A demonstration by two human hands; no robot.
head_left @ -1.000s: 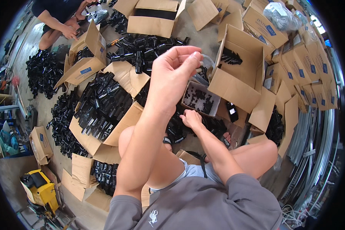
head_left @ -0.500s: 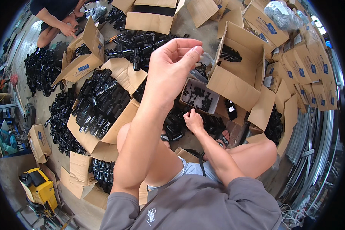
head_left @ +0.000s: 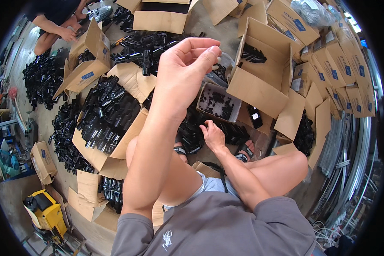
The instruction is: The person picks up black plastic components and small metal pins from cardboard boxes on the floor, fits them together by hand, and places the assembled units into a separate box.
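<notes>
Up in open air, the left hand (head_left: 179, 68) curls; the right hand (head_left: 213, 135) curls near a box (head_left: 235, 112) edge; can't tell if pinching.

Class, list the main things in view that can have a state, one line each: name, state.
Left grip: raised, half curled
Right grip: low, half curled
Small box: open, partly filled
Nearest black parts: heaped
Large right carton: open, partly filled
Large left carton: open, heaped full
Sandals: worn
Far-right cartons: stacked
Clear plastic bag: crumpled
</notes>
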